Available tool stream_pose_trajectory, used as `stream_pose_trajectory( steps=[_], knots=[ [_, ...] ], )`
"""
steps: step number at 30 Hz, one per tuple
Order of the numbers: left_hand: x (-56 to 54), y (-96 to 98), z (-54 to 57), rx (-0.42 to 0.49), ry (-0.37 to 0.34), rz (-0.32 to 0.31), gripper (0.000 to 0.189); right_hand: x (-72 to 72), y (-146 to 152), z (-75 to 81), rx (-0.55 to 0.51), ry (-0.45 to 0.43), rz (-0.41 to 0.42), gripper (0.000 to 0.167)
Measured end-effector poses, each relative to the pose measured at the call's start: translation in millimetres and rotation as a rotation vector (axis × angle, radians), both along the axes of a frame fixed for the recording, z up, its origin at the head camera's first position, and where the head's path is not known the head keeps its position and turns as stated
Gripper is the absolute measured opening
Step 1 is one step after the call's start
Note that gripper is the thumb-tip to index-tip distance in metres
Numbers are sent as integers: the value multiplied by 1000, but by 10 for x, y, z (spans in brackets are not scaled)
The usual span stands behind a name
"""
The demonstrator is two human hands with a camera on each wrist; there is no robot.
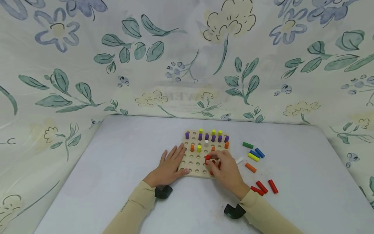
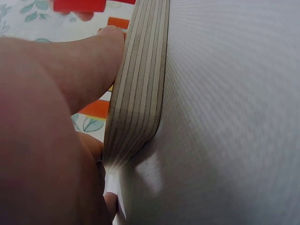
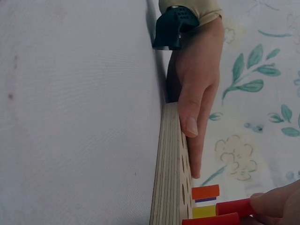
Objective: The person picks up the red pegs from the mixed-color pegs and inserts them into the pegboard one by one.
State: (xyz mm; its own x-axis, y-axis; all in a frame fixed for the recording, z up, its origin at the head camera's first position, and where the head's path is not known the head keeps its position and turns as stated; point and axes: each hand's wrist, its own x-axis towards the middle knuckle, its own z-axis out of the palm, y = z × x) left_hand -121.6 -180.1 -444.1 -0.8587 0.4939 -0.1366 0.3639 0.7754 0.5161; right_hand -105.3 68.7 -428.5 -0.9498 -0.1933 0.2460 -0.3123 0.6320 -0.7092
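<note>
A pale wooden pegboard with rows of round holes lies on the table. My left hand rests on its left side with spread, straight fingers, the thumb at the near corner. In the left wrist view that thumb lies against the board's layered edge. Between thumb and fingers, my right hand pinches a red peg over the board's near right part, partly hiding the pegs there. Purple pegs, yellow pegs, orange pegs and a white peg stand upright in holes.
Loose pegs lie right of the board: a green peg, blue pegs, a yellow peg, an orange peg, a white peg and several red pegs. A floral cloth hangs behind the white table.
</note>
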Motion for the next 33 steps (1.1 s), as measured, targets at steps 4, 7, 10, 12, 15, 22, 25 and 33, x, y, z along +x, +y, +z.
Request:
stream_pose_trajectory(
  steps=[4,7,10,12,15,22,25,33],
  knots=[
    [-9,7,-5,-3,3,-1,88,-23,-16,2,13,-14,-1,17],
    [-10,9,-4,4,10,-4,87,-35,-27,7,11,-29,5,14],
    [-9,13,6,6,12,-3,88,-44,-37,11,26,-29,8,13],
    [-10,14,10,5,12,-1,88,-50,-43,12,49,-21,8,14],
    [-9,14,15,13,16,0,88,-59,-48,16,74,-5,11,15],
    [-5,18,13,1,5,3,88,-75,-48,7,125,10,20,16],
    [-4,18,5,6,7,3,87,-77,-47,5,135,4,18,17],
    [1,15,-8,-13,-1,10,88,-77,-46,21,180,-22,35,17]
  ],
)
